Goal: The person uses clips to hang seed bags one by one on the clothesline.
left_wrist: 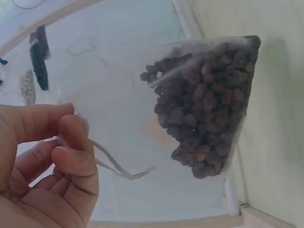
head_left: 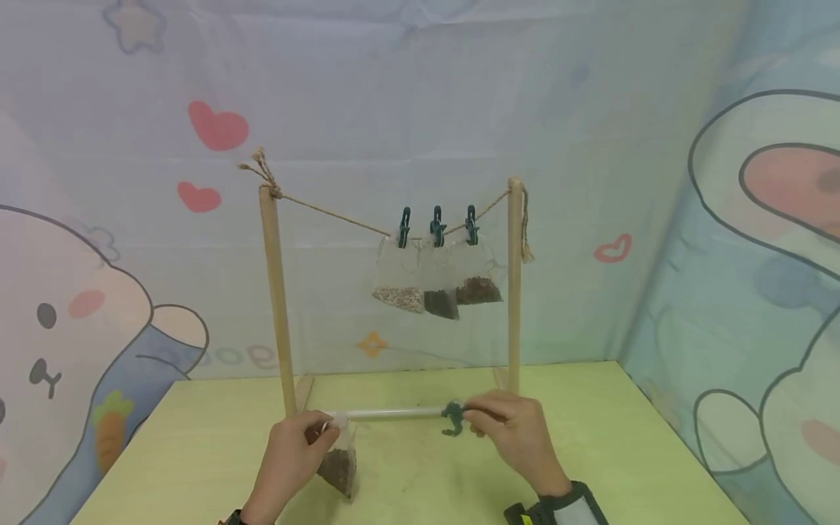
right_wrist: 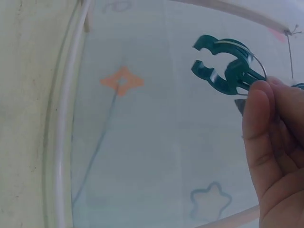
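Note:
In the head view my left hand (head_left: 293,448) pinches the top of a clear plastic bag (head_left: 339,467) with brown pellets in its bottom corner. The left wrist view shows those pellets (left_wrist: 204,104) as dark reddish-brown lumps, and thumb and fingertips gripping the bag's upper edge. To the right, my right hand (head_left: 515,430) holds a dark green clothespin (head_left: 453,418) by its handle end. Its curved jaws stand apart in the right wrist view, with fingers squeezing the clothespin (right_wrist: 230,66). Nothing sits between those jaws.
Two wooden posts (head_left: 515,292) carry a sagging twine line (head_left: 328,212). Three green clothespins (head_left: 437,224) hold filled clear bags (head_left: 399,297) on its right half. A white rod (head_left: 394,413) runs low between the posts, over the yellow-green table (head_left: 630,452).

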Tool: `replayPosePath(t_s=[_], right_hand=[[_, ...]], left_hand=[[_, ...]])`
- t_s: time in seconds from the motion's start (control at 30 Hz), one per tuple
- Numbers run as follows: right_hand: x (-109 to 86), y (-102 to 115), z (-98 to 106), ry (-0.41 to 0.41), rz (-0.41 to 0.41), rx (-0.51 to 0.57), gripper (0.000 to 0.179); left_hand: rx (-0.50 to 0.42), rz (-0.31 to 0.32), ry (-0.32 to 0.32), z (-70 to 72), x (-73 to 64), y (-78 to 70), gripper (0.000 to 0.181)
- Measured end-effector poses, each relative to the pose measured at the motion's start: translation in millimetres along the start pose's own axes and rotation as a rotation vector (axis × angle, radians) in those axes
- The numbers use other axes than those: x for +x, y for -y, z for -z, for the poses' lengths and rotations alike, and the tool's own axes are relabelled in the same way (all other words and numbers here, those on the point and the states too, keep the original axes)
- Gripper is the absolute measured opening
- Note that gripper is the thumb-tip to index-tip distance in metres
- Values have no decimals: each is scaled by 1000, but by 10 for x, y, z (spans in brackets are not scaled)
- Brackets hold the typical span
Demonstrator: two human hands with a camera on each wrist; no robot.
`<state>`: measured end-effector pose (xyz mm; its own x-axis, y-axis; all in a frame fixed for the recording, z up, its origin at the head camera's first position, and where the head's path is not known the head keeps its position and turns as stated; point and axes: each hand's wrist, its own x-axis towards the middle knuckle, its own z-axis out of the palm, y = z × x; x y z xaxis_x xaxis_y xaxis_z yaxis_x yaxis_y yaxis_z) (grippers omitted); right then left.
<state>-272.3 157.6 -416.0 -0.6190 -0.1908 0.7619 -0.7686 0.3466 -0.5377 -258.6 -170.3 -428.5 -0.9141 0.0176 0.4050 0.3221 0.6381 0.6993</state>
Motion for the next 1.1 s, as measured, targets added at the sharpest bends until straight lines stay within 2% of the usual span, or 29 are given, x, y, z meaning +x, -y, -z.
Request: replayPosePath(t_s=[0.13,0.27,0.57,0.77,1.1], right_hand=[[82,24,-19,-46,111,2,17],[214,61,-16,-63,172,13,19],[745,340,80,-89,341,12,18],[1121,548,155,-90,422,-20,17],[1739,850,148,-121,506,-152,14]], left_hand=[[-39,-54,-54,41,23,-118,8],[-76,-98,-116,73,64,-247,10],[-67,-231,-268,159,323,-592,10],[-76,-281,-302,255,509,-787,10],[-88,-331,-377,411,819,-1076,9]])
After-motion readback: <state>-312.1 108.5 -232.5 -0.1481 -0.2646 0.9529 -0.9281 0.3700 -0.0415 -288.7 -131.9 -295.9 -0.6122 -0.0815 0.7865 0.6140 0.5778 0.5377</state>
